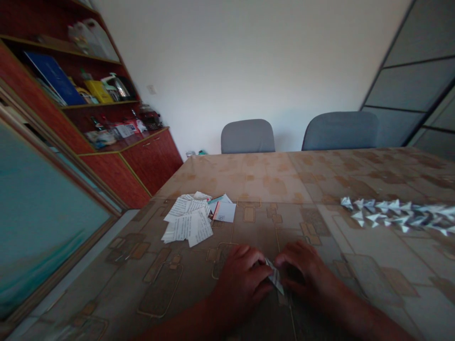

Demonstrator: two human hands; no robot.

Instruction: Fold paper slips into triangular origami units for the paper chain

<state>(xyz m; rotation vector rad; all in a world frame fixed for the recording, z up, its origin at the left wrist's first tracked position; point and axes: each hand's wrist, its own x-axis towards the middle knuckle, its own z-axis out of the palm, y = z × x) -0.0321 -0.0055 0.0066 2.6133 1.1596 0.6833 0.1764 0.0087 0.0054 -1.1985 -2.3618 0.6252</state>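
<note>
Folded paper (276,280) was positioned at the near middle of the counter (199,270), clamped by the left hand (243,274); the right hand (304,267) adjoined it, grip indeterminable. Loose sheets (188,221) lay farther left.

Dim rm; wall (249,66) brightest, source unseen. My L hand (243,274) & R hand (307,270) dark, surface (192,272) shadowed nr them. Folded pcs (394,207) on R blurry; edges stretched, wide-angle.

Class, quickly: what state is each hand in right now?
Left hand: closed, holding the folded paper.
Right hand: curled at the paper; its grip cannot be told.
</note>
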